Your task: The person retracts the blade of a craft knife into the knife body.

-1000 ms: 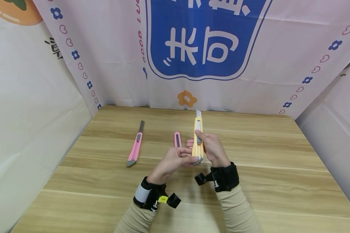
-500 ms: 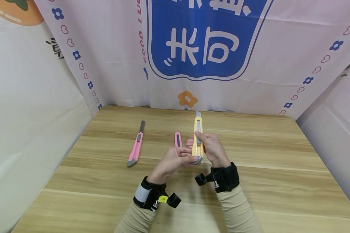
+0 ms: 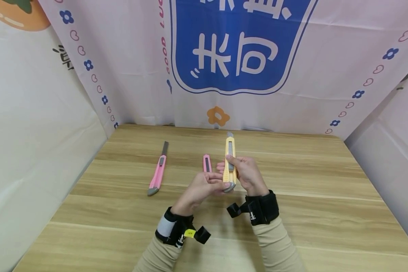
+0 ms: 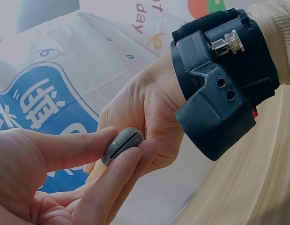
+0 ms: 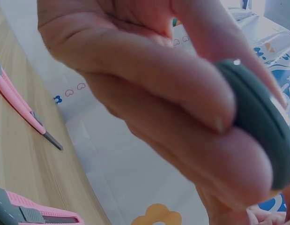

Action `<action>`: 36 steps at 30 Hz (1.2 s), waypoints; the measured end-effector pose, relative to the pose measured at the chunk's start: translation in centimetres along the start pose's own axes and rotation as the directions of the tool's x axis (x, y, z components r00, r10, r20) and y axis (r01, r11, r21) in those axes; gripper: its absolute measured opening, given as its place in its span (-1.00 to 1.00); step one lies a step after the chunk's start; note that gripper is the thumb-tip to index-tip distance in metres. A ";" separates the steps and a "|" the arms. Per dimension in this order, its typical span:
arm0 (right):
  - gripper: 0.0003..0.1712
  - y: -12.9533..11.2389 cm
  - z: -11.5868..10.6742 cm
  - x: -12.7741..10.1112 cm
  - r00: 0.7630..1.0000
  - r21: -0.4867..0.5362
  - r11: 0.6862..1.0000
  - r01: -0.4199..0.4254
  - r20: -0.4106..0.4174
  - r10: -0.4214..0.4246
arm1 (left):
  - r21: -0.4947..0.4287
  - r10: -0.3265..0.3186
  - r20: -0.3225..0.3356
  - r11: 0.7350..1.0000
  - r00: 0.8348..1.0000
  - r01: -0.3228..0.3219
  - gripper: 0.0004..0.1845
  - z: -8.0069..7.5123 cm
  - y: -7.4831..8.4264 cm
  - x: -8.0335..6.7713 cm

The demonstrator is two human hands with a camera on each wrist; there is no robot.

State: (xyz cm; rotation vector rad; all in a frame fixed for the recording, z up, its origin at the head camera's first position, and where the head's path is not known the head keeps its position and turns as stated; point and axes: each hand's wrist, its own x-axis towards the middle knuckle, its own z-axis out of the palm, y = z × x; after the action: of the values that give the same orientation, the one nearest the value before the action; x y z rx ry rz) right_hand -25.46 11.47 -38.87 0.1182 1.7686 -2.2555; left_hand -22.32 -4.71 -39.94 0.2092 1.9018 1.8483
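Note:
Both hands hold a yellow box cutter upright above the table's middle, a short length of blade showing at its top. My left hand pinches the grey end cap at its bottom between thumb and fingers. My right hand grips the body from the right, its thumb on the grey slider. At the left a pink box cutter lies on the table with its long blade out. Behind my left hand lies another pink box cutter; its lower part is hidden in the head view.
The wooden table runs back to a printed cloth hung behind it, with more cloth along both sides. A black camera band sits on the left wrist, another band on the right.
The right thumb and slider have moved down along the yellow box cutter, and less blade sticks out of its top. Both pink box cutters lie as before.

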 end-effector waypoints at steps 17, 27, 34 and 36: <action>-0.45 0.0 -0.2 -0.2 1.000 -0.043 0.999 0.009 0.001 -0.009 | -0.063 0.006 0.061 0.998 0.998 -0.003 -0.64 -0.1 0.3 -0.3; -0.38 0.1 -0.2 -0.2 1.000 -0.042 0.999 0.006 -0.013 -0.007 | -0.087 -0.004 0.073 0.996 0.997 0.010 -0.64 -0.2 0.4 -0.5; -0.37 0.1 0.0 -0.2 0.999 -0.050 0.999 -0.018 -0.041 0.015 | -0.083 -0.017 0.047 0.996 0.999 0.021 -0.62 -0.2 0.4 -0.4; -0.40 0.0 0.0 -0.2 0.999 -0.051 0.999 -0.017 -0.042 0.015 | -0.084 -0.017 0.054 0.996 0.998 0.021 -0.61 -0.2 0.4 -0.4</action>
State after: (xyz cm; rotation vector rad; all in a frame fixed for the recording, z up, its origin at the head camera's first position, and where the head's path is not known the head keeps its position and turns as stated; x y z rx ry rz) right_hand -25.28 11.47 -38.84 0.1698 1.8385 -2.2100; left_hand -22.12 -5.09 -39.50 0.2100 1.7802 1.8868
